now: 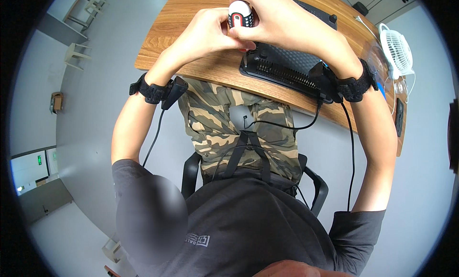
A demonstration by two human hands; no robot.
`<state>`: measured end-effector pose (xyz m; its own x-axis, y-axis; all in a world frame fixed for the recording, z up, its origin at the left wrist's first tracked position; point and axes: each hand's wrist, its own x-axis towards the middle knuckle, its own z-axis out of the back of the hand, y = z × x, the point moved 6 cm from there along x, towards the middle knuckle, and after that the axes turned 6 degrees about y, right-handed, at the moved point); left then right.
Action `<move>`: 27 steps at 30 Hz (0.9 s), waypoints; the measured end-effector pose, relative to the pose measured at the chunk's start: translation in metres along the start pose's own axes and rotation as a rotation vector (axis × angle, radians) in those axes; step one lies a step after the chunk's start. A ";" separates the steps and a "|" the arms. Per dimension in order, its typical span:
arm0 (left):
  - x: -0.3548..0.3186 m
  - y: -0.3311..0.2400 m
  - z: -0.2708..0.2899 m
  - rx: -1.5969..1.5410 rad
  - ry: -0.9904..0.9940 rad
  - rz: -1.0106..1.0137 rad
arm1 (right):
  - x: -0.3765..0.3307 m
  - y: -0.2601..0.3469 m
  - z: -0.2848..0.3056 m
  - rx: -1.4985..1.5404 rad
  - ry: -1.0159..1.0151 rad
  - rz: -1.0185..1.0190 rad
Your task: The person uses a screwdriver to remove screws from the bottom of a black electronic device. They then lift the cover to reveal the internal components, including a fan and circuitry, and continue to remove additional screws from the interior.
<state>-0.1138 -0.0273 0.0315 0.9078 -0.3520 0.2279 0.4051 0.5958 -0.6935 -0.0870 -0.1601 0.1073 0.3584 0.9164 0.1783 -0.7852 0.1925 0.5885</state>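
Both hands meet at the top of the head view over a wooden desk [191, 19]. My left hand [205, 33] and my right hand [277, 21] together grip a small white cylinder with a red and black band [240, 14]. They hold it just above the near edge of a black laptop-like device [287, 66] lying on the desk. Each wrist wears a black strap with a cable running down to my body. How the fingers sit behind the cylinder is hidden.
A small white desk fan [396, 50] stands at the desk's right end, with a dark flat object [399, 117] on the edge near it. I sit on a black armchair [318, 188] in camouflage trousers. Grey floor surrounds the desk; white stools [76, 54] stand far left.
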 end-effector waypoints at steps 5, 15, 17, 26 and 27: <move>0.001 -0.004 -0.001 0.028 0.002 -0.010 | -0.002 0.000 0.001 -0.009 0.010 -0.017; 0.001 -0.003 -0.003 0.078 0.038 0.024 | -0.001 -0.004 -0.003 -0.027 0.007 -0.022; 0.001 -0.001 -0.003 0.089 0.035 0.021 | -0.001 -0.003 -0.003 -0.019 0.013 -0.029; -0.015 0.014 -0.009 0.098 0.183 0.055 | -0.010 -0.001 0.019 -0.113 -0.097 -0.019; -0.017 0.011 -0.015 0.186 0.205 0.000 | -0.011 -0.001 0.024 -0.136 -0.111 -0.049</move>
<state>-0.1261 -0.0259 0.0094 0.8747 -0.4792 0.0720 0.4351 0.7113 -0.5521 -0.0784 -0.1786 0.1238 0.4451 0.8621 0.2422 -0.8240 0.2884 0.4876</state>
